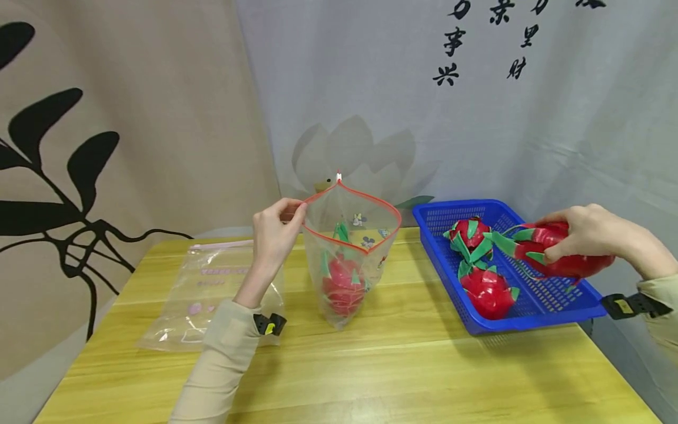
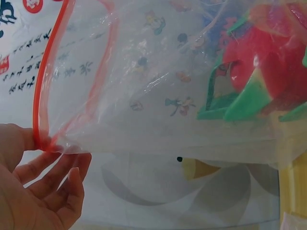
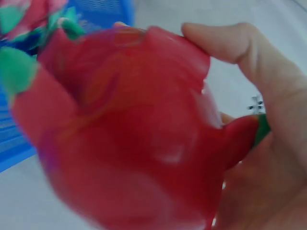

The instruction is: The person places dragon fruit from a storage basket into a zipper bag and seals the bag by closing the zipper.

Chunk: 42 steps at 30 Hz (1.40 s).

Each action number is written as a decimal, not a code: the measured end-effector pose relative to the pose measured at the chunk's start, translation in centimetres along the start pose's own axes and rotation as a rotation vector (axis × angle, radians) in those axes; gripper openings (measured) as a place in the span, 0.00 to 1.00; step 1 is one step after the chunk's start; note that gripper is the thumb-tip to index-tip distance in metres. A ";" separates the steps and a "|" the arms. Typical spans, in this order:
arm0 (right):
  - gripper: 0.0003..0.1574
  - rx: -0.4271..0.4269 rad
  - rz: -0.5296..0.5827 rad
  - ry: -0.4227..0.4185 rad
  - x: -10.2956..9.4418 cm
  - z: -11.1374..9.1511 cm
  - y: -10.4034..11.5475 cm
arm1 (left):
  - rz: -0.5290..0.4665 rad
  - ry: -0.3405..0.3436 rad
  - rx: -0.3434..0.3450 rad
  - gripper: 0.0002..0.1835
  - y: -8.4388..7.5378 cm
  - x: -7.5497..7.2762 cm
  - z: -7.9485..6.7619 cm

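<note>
My left hand pinches the red-edged rim of a clear zip bag printed with small cartoon figures. Its mouth is spread wide, and a dragon fruit with green tips lies low inside. The left wrist view shows thumb and fingers at the bag's corner, with the dragon fruit showing through the plastic. Over the right part of a blue basket, my right hand grips another red dragon fruit. That fruit fills most of the right wrist view.
Inside the basket are two more dragon fruits, one at the back and one nearer. A second clear bag lies flat on the left of the wooden table. A printed curtain hangs behind.
</note>
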State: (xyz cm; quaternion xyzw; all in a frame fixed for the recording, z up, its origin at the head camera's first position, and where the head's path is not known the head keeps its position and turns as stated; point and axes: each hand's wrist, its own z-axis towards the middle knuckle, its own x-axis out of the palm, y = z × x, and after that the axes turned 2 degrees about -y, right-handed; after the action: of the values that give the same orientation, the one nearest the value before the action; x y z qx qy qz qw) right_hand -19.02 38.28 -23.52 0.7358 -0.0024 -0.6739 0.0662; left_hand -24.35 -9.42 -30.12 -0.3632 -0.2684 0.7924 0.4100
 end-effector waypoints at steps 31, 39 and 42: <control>0.42 -0.552 0.202 -0.577 -4.2 2.1 15.6 | 0.004 -0.030 -0.021 0.12 -0.3 0.3 0.2; 0.40 -0.644 0.031 -0.427 -4.5 2.3 19.2 | 0.025 -0.041 -0.046 0.13 -0.4 0.5 0.3; 0.39 -0.633 -0.030 -0.377 -4.3 2.4 20.2 | 0.032 -0.046 -0.052 0.13 -0.3 0.6 0.3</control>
State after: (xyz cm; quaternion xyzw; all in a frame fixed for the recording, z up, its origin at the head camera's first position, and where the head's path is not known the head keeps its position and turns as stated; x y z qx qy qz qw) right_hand -20.07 18.47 -17.38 0.5418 0.2046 -0.7659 0.2791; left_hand -24.62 -8.79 -29.93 -0.3596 -0.2924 0.7999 0.3811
